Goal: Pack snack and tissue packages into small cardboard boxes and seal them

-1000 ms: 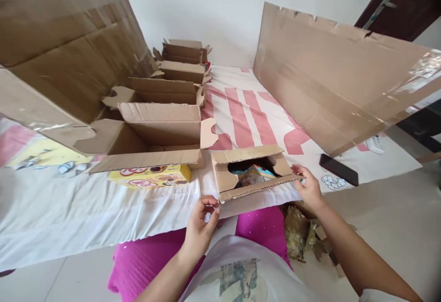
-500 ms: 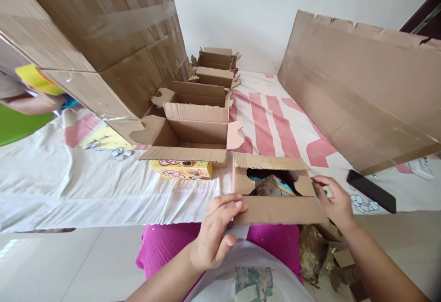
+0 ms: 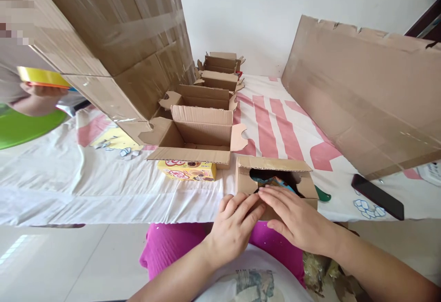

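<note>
In the head view, a small cardboard box [image 3: 275, 163] stands at the table's front edge, with its top partly uncovered and a blue crinkled packet [image 3: 280, 182] inside. My left hand [image 3: 237, 219] bends its fingers over the near flap at the left; its thumb is hidden. Across the same flap lies my right hand [image 3: 296, 214], fingers stretched out and thumb apart, its fingertips touching those of the left. Both hands cover most of the flap. A green flat piece [image 3: 323, 194] pokes out at the box's right side.
A yellow snack box [image 3: 188, 172] lies left, before a row of open cartons [image 3: 193, 155]. Tall cardboard panels stand left [image 3: 138, 40] and right [image 3: 361, 95]. A phone [image 3: 378, 196] lies right. Past the left panel, another person's hand [image 3: 43, 91] holds something yellow.
My right hand has moved left from the box's right side onto the near flap. The left hand has shifted right and curled its fingers. The green piece now shows more.
</note>
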`<move>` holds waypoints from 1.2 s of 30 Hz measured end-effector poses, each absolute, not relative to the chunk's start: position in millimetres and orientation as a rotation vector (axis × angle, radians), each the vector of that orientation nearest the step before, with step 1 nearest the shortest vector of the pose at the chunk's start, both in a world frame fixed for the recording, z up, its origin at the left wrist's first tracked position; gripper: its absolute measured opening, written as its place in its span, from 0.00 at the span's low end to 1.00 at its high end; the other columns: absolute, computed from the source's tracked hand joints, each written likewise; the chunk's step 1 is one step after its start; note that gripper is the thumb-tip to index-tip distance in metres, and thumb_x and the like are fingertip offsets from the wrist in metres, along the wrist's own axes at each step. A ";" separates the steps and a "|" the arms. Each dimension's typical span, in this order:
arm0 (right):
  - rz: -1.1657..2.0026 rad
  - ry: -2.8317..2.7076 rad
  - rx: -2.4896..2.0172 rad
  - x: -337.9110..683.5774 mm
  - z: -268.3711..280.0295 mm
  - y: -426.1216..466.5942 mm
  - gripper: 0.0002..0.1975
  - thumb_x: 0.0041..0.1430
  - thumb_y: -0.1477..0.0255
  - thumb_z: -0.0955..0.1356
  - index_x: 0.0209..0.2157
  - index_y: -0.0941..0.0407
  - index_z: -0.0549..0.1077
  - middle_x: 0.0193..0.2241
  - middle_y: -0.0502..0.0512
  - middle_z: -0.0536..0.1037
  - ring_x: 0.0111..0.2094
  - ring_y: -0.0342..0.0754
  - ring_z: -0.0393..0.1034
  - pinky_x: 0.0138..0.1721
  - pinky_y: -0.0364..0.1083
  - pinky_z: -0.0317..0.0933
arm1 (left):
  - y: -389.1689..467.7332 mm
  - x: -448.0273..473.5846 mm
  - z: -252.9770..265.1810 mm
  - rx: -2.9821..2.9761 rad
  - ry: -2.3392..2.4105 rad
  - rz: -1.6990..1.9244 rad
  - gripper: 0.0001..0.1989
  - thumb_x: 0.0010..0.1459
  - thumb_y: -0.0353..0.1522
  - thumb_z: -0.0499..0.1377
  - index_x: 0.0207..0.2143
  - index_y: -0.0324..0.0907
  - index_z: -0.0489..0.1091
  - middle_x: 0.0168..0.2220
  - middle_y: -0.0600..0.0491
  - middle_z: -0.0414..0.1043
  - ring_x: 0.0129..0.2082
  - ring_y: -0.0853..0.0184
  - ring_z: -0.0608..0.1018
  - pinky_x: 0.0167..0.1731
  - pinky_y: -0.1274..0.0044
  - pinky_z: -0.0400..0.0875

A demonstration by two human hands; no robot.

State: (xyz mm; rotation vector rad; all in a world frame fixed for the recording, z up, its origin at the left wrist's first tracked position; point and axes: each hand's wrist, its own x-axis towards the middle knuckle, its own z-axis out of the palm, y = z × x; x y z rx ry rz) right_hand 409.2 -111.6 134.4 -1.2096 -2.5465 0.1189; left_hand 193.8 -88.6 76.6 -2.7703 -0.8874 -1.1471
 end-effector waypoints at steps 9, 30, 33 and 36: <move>-0.217 -2.497 -1.590 407.6 120.1 -96.7 0.31 0.64 0.53 0.62 0.59 0.61 0.66 0.58 0.72 0.68 0.62 0.70 0.57 0.57 0.71 0.54 | -92.0 193.7 69.8 -2.768 -0.913 -1.217 0.16 0.62 0.25 0.53 0.49 0.41 0.72 0.51 0.47 0.74 0.50 0.59 0.69 0.48 0.69 0.62; -0.049 -2.215 -1.709 480.0 108.2 -61.6 0.25 0.58 0.59 0.67 0.55 0.55 0.64 0.49 0.63 0.72 0.53 0.62 0.66 0.51 0.60 0.64 | -93.1 192.9 91.0 -2.744 -0.959 -1.394 0.12 0.59 0.25 0.57 0.46 0.43 0.71 0.43 0.48 0.75 0.49 0.60 0.72 0.49 0.67 0.64; -0.096 -2.210 -1.676 478.1 106.9 -67.1 0.23 0.58 0.63 0.68 0.52 0.55 0.64 0.45 0.62 0.74 0.48 0.61 0.67 0.47 0.58 0.64 | -83.4 195.3 102.3 -2.745 -1.130 -1.261 0.16 0.59 0.30 0.59 0.51 0.42 0.69 0.53 0.42 0.70 0.58 0.52 0.66 0.51 0.61 0.65; -0.159 -2.215 -1.687 476.9 105.7 -71.9 0.23 0.57 0.63 0.68 0.52 0.56 0.64 0.45 0.63 0.73 0.48 0.62 0.66 0.48 0.58 0.63 | -70.2 201.7 112.0 -2.868 -0.998 -0.991 0.19 0.59 0.40 0.61 0.51 0.44 0.70 0.63 0.42 0.60 0.66 0.44 0.53 0.58 0.51 0.56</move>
